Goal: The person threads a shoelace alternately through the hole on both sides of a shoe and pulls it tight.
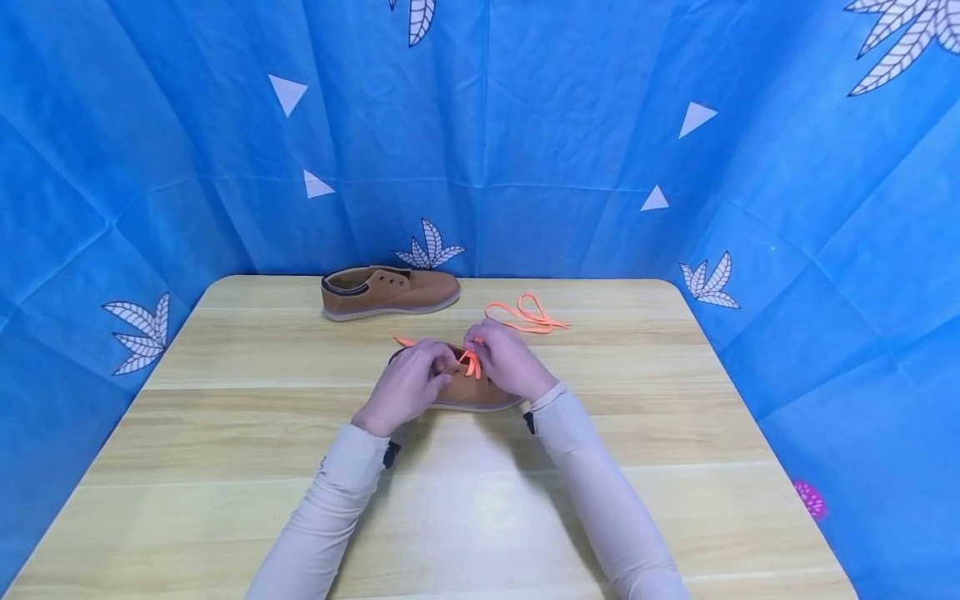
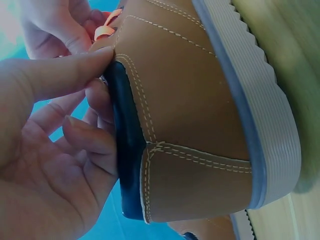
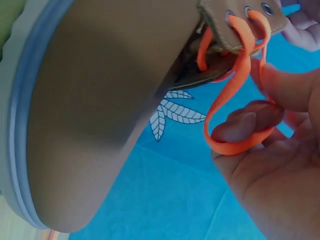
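Note:
A brown lace-up shoe rests on the table under both hands. My left hand pinches the shoe's upper edge by the eyelets, thumb outside; in the left wrist view its dark-lined collar runs past the fingers. My right hand holds an orange shoelace, which loops around its curled fingers in the right wrist view. This lace passes through two metal eyelets of the flap; a third eyelet shows no lace. An orange lace end sticks out behind the left hand.
Toward the back left of the wooden table stands a second brown shoe, with bare eyelets. A loose orange shoelace lies looped behind the right hand. A blue patterned curtain hangs around the back and sides.

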Tool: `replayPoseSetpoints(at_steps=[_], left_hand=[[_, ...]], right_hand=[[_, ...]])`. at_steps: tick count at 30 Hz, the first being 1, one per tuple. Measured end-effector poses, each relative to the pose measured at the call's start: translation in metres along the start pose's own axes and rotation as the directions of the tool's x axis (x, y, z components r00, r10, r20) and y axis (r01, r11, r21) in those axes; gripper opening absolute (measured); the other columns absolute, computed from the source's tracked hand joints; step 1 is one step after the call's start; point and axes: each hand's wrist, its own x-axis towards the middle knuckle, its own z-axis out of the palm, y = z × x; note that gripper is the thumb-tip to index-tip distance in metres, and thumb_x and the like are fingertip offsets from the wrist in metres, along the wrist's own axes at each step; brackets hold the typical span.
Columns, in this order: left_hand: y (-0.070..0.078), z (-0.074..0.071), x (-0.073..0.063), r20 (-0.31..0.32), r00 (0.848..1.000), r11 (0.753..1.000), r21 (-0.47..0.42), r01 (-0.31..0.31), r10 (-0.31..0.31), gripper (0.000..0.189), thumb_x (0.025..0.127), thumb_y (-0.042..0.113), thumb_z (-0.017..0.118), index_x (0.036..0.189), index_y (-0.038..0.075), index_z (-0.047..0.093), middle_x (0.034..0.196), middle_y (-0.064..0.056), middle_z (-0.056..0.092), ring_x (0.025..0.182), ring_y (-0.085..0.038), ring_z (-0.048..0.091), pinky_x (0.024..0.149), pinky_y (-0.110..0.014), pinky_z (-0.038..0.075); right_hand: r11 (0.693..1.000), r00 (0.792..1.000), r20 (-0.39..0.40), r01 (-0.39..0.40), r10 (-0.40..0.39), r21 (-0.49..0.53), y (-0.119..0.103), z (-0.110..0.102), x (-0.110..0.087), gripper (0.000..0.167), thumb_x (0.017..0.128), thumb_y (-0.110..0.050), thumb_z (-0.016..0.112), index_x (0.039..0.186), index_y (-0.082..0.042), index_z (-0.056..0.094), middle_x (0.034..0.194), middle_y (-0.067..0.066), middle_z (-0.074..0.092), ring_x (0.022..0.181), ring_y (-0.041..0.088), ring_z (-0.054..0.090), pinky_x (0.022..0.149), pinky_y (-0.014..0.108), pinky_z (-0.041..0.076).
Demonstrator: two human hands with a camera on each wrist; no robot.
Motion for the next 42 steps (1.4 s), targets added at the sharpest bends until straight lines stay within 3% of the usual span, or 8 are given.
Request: replayPoseSetpoints(at_steps=[4,13,23,27,31,34,39,42], left_hand=[[0.000,0.000,0.000,0.000,1.000,1.000,0.002,-0.009,0.009,0.018,0.091,0.006,0.078,0.107,0.011,0.071,0.099,-0.005,0.066,0.087,-0.019,0.060,0.080,-0.035,0.054],[-0.001,-0.001,0.001,-0.009,0.999,0.999,0.016,-0.033,0.033,0.019,0.090,0.005,0.078,0.107,0.010,0.069,0.100,-0.005,0.065,0.087,-0.019,0.060,0.079,-0.035,0.053],[-0.001,0.000,0.001,0.013,1.000,1.000,0.010,-0.010,0.010,0.020,0.091,0.006,0.078,0.108,0.010,0.068,0.100,-0.005,0.065,0.086,-0.018,0.059,0.078,-0.033,0.052],[0.002,-0.001,0.000,0.026,1.000,1.000,0.025,0.016,-0.016,0.018,0.092,0.007,0.077,0.106,0.009,0.066,0.094,-0.005,0.062,0.083,-0.018,0.057,0.074,-0.030,0.050],[0.012,-0.004,-0.003,0.062,0.997,0.996,0.082,0.043,-0.048,0.011,0.093,0.014,0.076,0.092,0.011,0.066,0.083,-0.002,0.060,0.075,-0.017,0.056,0.067,-0.029,0.047],[0.017,-0.001,-0.005,0.052,0.997,0.988,0.150,0.042,-0.050,0.019,0.093,0.020,0.076,0.079,0.013,0.065,0.073,0.000,0.061,0.065,-0.015,0.055,0.061,-0.029,0.046],[0.020,0.014,-0.009,-0.057,0.998,0.940,0.342,0.000,0.021,0.021,0.096,0.023,0.073,0.078,0.012,0.068,0.067,-0.001,0.063,0.057,-0.017,0.059,0.050,-0.035,0.049],[0.021,0.020,-0.010,-0.105,0.993,0.911,0.412,-0.005,0.052,0.014,0.096,0.019,0.071,0.086,0.009,0.071,0.071,-0.004,0.066,0.056,-0.020,0.061,0.046,-0.039,0.051]], right_hand=[[0.999,0.999,0.041,0.033,-0.034,0.011,0.002,0.002,0.000,0.014,0.102,0.000,0.059,0.100,-0.006,0.072,0.089,0.006,0.059,0.082,0.017,0.051,0.070,0.026,0.047],[0.993,0.991,0.073,0.113,-0.116,0.037,0.007,0.006,0.003,0.013,0.103,-0.005,0.059,0.101,-0.008,0.072,0.090,0.005,0.060,0.084,0.015,0.051,0.073,0.024,0.048],[0.994,0.986,0.125,0.111,-0.111,0.012,0.005,0.006,0.003,0.013,0.103,-0.007,0.061,0.099,-0.008,0.073,0.085,0.003,0.053,0.081,0.014,0.048,0.069,0.021,0.044],[0.991,0.981,0.144,0.131,-0.128,-0.006,0.004,0.006,0.002,0.018,0.100,0.003,0.058,0.097,-0.006,0.074,0.084,0.003,0.053,0.082,0.014,0.049,0.073,0.022,0.046],[0.992,0.979,0.168,0.121,-0.115,-0.031,0.000,0.001,0.000,0.031,0.092,0.013,0.053,0.103,-0.004,0.077,0.091,0.006,0.059,0.089,0.018,0.055,0.083,0.028,0.052],[0.992,0.978,0.188,0.101,-0.086,-0.073,-0.004,0.000,-0.001,0.032,0.091,0.011,0.055,0.105,-0.006,0.078,0.097,0.006,0.062,0.094,0.021,0.058,0.089,0.033,0.052],[0.986,0.976,0.205,0.101,-0.073,-0.134,-0.007,-0.001,-0.003,0.025,0.090,0.002,0.062,0.101,-0.011,0.080,0.099,0.003,0.063,0.095,0.020,0.058,0.088,0.036,0.049],[0.991,0.974,0.210,0.100,-0.080,-0.090,-0.005,-0.006,-0.003,0.027,0.089,0.002,0.062,0.106,-0.010,0.079,0.099,0.004,0.065,0.093,0.020,0.058,0.086,0.034,0.050]])
